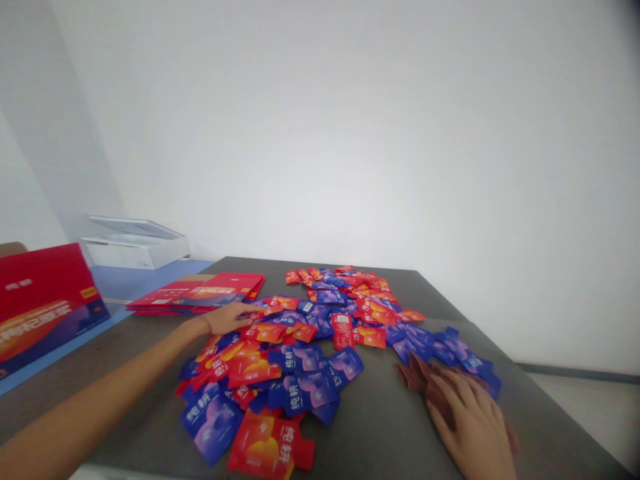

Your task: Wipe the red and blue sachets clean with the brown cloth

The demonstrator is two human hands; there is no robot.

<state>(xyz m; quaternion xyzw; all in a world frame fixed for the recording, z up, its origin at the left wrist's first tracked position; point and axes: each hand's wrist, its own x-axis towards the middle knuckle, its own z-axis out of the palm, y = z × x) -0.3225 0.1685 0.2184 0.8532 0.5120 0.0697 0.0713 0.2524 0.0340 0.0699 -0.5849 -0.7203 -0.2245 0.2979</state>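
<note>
A large pile of red and blue printed sachets (305,390) spreads over the dark table. My left hand (230,319) reaches to the pile's left edge, its fingers stretched out against the red sachets there; I see nothing held in it. At the right, my right hand (473,417) is closed over a crumpled brown cloth (417,377), which pokes out past the fingers and rests on the tabletop. Several blue sachets (467,353) lie just beyond that cloth.
Flat folded red boxes (200,293) are stacked left of the pile. A standing red and blue box (47,303) is at the far left. Behind it, a white box (135,250) with a raised lid sits on a blue surface (117,283). The dark table (380,427) meets a white wall.
</note>
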